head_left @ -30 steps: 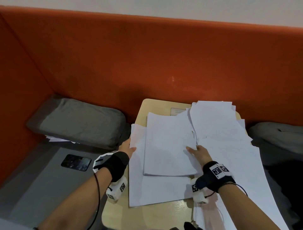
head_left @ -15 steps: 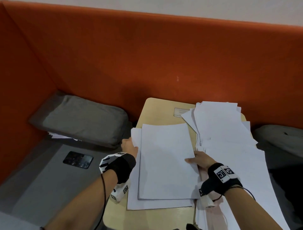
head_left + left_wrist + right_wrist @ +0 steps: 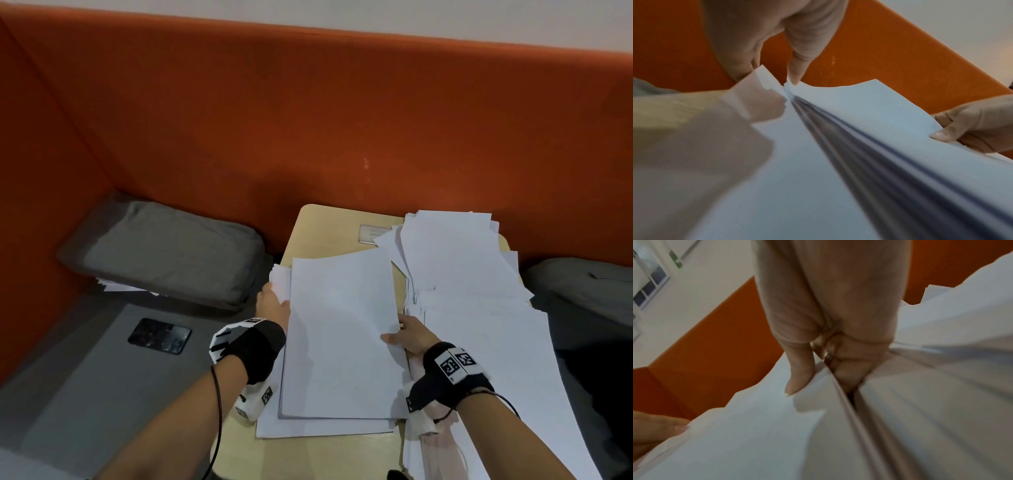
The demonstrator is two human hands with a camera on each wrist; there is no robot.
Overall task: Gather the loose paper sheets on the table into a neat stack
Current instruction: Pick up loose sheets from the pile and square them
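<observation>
A stack of white sheets is held over the small wooden table. My left hand grips its left edge, thumb on top and fingers under the paper. My right hand pinches the right edge, with the thumb above and curled fingers below the stack. A few more sheets lie under the stack, sticking out at the near side. A loose, untidy pile of paper covers the table's right side.
An orange padded partition runs behind and to the left. On the grey bench at the left lie a grey cushion and a dark phone. Another grey cushion sits at the right. A small label plate is on the table's far end.
The stack has turned from tilted to straight and slid toward me, away from the right pile. My right hand went from lying flat on it to pinching its right edge.
</observation>
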